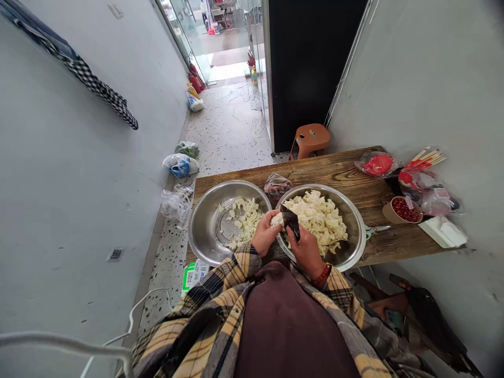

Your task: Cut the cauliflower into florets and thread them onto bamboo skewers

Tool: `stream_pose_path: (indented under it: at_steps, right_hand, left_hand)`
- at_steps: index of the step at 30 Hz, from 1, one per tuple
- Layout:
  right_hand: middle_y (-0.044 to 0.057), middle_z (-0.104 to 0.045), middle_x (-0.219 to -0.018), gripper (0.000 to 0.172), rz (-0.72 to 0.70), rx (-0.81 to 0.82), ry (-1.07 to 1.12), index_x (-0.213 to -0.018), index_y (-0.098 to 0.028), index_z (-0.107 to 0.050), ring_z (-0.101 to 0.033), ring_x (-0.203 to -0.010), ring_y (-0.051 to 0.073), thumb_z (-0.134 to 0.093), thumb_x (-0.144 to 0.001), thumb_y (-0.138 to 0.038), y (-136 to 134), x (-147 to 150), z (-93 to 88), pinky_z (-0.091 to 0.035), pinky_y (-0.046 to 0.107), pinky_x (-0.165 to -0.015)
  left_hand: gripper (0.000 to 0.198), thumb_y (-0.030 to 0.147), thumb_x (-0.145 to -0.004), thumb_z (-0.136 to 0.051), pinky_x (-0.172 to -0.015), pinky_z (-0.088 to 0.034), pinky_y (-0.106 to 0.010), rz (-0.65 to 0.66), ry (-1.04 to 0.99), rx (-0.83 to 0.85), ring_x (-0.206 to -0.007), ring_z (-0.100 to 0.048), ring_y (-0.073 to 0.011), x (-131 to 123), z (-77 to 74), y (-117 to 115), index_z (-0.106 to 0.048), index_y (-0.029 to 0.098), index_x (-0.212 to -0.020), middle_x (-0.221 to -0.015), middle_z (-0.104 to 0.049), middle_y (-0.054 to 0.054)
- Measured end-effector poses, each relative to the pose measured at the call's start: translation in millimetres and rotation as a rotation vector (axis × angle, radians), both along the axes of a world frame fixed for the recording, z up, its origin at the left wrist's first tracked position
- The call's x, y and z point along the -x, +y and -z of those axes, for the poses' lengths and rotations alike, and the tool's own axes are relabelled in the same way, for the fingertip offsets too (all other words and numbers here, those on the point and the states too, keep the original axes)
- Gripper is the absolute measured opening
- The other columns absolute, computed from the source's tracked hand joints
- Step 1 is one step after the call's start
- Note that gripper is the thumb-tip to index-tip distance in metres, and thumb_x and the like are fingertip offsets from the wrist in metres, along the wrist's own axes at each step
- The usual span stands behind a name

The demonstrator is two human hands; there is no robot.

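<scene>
Two steel bowls stand side by side on a wooden table (pixel 346 173). The left bowl (pixel 205 226) holds a small heap of cut pale pieces (pixel 246 220). The right bowl (pixel 354 247) is piled with whole pale pieces (pixel 318 215). My left hand (pixel 264 233) is closed on one pale piece (pixel 276 219) between the bowls. My right hand (pixel 305 249) grips a dark-bladed knife (pixel 291 223) with its blade against that piece. A red bead bracelet sits on my right wrist.
A paper cup of red berries (pixel 402 210), a white box (pixel 443 231), red wrapped items (pixel 378 164) and skewers (pixel 427 157) lie at the table's right end. An orange stool (pixel 311 139) stands behind the table. Plastic bags (pixel 181 165) lie on the floor left.
</scene>
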State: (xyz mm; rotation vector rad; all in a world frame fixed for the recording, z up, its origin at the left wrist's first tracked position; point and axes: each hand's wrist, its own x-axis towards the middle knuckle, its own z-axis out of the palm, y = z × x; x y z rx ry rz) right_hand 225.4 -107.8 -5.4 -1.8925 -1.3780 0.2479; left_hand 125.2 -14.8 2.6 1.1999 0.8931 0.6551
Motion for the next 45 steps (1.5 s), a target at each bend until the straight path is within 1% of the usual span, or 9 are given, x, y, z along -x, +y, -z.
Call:
stream_pose_path:
  at_steps: [8, 12, 16, 23, 29, 33, 38, 41, 45]
  right_hand:
    - [0.013, -0.068, -0.071, 0.049, 0.217, 0.040, 0.023, -0.078, -0.014, -0.065, -0.063, -0.065, 0.024, -0.036, -0.093, -0.050, -12.6, -28.8, 17.1, -0.042, 0.031, -0.058]
    - [0.012, -0.068, -0.072, 0.045, 0.168, 0.027, -0.017, -0.083, -0.014, -0.065, -0.063, -0.066, 0.022, -0.037, -0.094, -0.048, -20.0, -39.5, 12.4, -0.043, 0.030, -0.060]
    - [0.010, -0.068, -0.077, 0.038, 0.041, -0.006, -0.054, -0.090, -0.015, -0.063, -0.063, -0.071, 0.021, -0.035, -0.096, -0.041, -22.5, -40.5, 3.4, -0.044, 0.028, -0.063]
    - [0.009, -0.067, -0.084, 0.032, -0.060, -0.020, -0.117, -0.094, -0.016, -0.061, -0.063, -0.076, 0.020, -0.035, -0.096, -0.035, -27.6, -44.0, -1.3, -0.046, 0.029, -0.067]
    - [0.011, -0.068, -0.078, 0.039, 0.137, -0.024, -0.052, -0.089, -0.014, -0.063, -0.063, -0.072, 0.022, -0.036, -0.095, -0.042, -31.1, -46.7, 4.6, -0.046, 0.030, -0.066]
    - [0.011, -0.069, -0.079, 0.041, 0.171, -0.016, -0.017, -0.089, -0.014, -0.063, -0.064, -0.073, 0.022, -0.036, -0.095, -0.044, -31.2, -48.2, 8.9, -0.045, 0.029, -0.065]
    - [0.012, -0.066, -0.066, 0.048, 0.362, 0.089, -0.033, -0.075, -0.014, -0.064, -0.060, -0.059, 0.022, -0.035, -0.093, -0.048, -40.4, -82.9, 22.5, -0.039, 0.031, -0.056]
    - [0.015, -0.067, -0.072, 0.047, 0.351, 0.135, -0.041, -0.079, -0.013, -0.065, -0.062, -0.065, 0.024, -0.036, -0.092, -0.048, -48.5, -109.4, 34.3, -0.040, 0.032, -0.060]
    - [0.014, -0.069, -0.073, 0.042, 0.285, 0.173, 0.003, -0.082, -0.014, -0.066, -0.063, -0.066, 0.024, -0.038, -0.091, -0.045, -57.4, -126.1, 45.3, -0.041, 0.031, -0.060]
  left_hand:
    - [0.040, 0.009, -0.062, -0.059, -0.070, -0.043, -0.023, 0.088, -0.083, 0.176, -0.077, -0.055, -0.0119, -16.7, 5.7, -9.5, -0.059, 0.016, -0.101, -0.092, -0.064, -0.003]
    - [0.038, 0.019, -0.064, -0.068, -0.066, -0.045, -0.022, 0.195, -0.134, 0.345, -0.077, -0.056, -0.0118, -18.9, 0.7, -8.9, -0.062, 0.017, -0.101, -0.095, -0.064, -0.004]
    - [0.042, 0.030, -0.065, -0.075, -0.065, -0.048, -0.023, 0.204, -0.070, 0.360, -0.080, -0.056, -0.0118, -23.9, -6.9, -5.9, -0.060, 0.020, -0.103, -0.099, -0.060, -0.004]
    - [0.036, 0.024, -0.062, -0.076, -0.067, -0.049, -0.025, 0.289, -0.170, 0.424, -0.074, -0.056, -0.0109, -36.6, 1.6, -5.4, -0.060, 0.017, -0.093, -0.088, -0.060, -0.002]
    - [0.036, 0.019, -0.058, -0.073, -0.059, -0.044, -0.021, 0.202, -0.147, 0.382, -0.064, -0.052, -0.0086, -46.1, 6.0, -11.4, -0.058, 0.016, -0.091, -0.081, -0.060, 0.001]
    - [0.028, 0.018, -0.061, -0.067, -0.055, -0.040, -0.020, 0.175, -0.122, 0.347, -0.062, -0.050, -0.0082, -50.6, 5.7, -14.2, -0.056, 0.017, -0.087, -0.078, -0.058, 0.002]
    - [0.018, 0.014, -0.063, -0.060, -0.046, -0.033, -0.019, 0.207, -0.063, 0.389, -0.058, -0.048, -0.0082, -49.5, 9.2, -16.8, -0.056, 0.016, -0.080, -0.074, -0.057, 0.000]
    - [0.021, 0.020, -0.066, -0.063, -0.053, -0.042, -0.022, 0.275, -0.107, 0.449, -0.068, -0.057, -0.0119, -47.4, 6.2, -13.7, -0.058, 0.016, -0.086, -0.085, -0.062, -0.004]
    - [0.034, 0.029, -0.070, -0.068, -0.080, -0.049, -0.033, 0.288, -0.206, 0.495, -0.090, -0.062, -0.0185, -42.8, -1.4, -6.2, -0.059, 0.019, -0.101, -0.107, -0.063, -0.008]
